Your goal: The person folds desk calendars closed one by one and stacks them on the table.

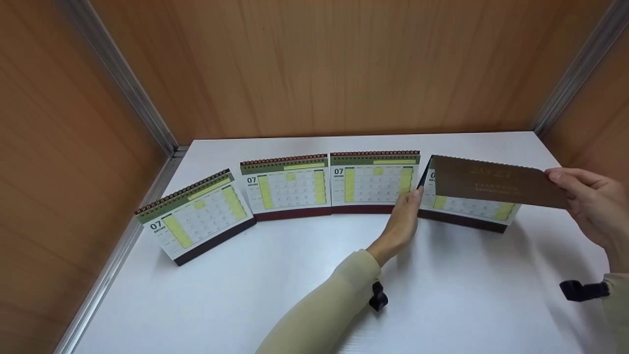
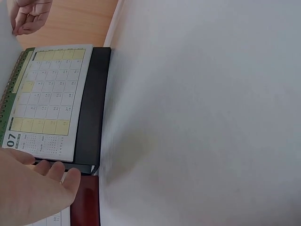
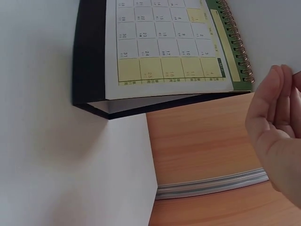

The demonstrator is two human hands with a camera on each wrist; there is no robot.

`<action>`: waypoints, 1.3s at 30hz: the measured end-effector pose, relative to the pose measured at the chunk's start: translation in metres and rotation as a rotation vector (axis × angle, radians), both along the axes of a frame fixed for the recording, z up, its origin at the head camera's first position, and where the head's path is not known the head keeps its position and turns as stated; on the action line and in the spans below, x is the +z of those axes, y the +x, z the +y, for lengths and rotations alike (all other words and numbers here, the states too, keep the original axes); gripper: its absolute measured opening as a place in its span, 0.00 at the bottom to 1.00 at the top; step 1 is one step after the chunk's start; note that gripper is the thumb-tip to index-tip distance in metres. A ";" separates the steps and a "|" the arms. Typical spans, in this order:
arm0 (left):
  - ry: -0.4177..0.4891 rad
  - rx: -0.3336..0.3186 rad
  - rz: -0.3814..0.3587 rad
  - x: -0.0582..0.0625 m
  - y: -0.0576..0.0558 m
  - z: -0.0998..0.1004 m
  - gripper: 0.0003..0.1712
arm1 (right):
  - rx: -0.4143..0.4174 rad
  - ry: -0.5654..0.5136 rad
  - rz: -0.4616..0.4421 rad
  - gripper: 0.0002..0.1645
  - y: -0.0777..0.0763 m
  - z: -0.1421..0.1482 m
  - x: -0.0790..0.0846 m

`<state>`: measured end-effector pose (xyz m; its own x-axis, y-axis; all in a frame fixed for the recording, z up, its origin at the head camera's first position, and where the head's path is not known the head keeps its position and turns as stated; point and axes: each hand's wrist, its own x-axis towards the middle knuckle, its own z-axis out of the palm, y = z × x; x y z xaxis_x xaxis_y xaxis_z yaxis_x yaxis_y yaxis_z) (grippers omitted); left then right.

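Observation:
At the right end of a row of desk calendars, one calendar [image 1: 467,219] with a black base stands tilted back, its page showing 07. My left hand [image 1: 404,221] grips its left edge; in the left wrist view the thumb and fingers lie at the calendar's end. The brown cover sheet [image 1: 491,182], with faint gold lettering, hangs over the upper part of the page. My right hand [image 1: 592,201] pinches the free right corner of this sheet. The wire binding [image 3: 237,42] shows along the calendar's top in the right wrist view.
Further left stand two calendars with dark red bases, a middle one [image 1: 376,182] and its neighbour [image 1: 286,187], then an angled black-based calendar [image 1: 196,216]. All rest on a white table [image 1: 221,305]. Wooden panels [image 1: 344,64] with metal corner strips [image 1: 132,83] enclose the back and sides.

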<state>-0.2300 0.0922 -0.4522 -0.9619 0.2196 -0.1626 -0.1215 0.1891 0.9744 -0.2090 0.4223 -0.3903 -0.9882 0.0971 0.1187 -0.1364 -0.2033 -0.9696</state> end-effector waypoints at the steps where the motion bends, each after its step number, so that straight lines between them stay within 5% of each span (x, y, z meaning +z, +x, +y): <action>1: -0.001 -0.001 0.000 0.000 0.000 0.000 0.39 | 0.002 -0.001 0.003 0.11 0.000 0.000 -0.002; 10: 0.033 0.000 0.016 -0.003 -0.002 0.000 0.41 | 0.132 -0.109 -0.032 0.18 0.001 0.004 -0.018; 23: 0.005 0.001 0.031 -0.005 -0.002 0.000 0.35 | 0.143 -0.094 -0.070 0.15 0.001 0.004 -0.034; 33: -0.080 -0.023 0.121 -0.006 -0.004 0.001 0.32 | 0.094 0.047 -0.060 0.12 -0.003 0.003 -0.041; 39: -0.053 -0.024 0.152 -0.008 -0.005 0.002 0.31 | 0.011 0.254 -0.048 0.08 -0.004 0.001 -0.042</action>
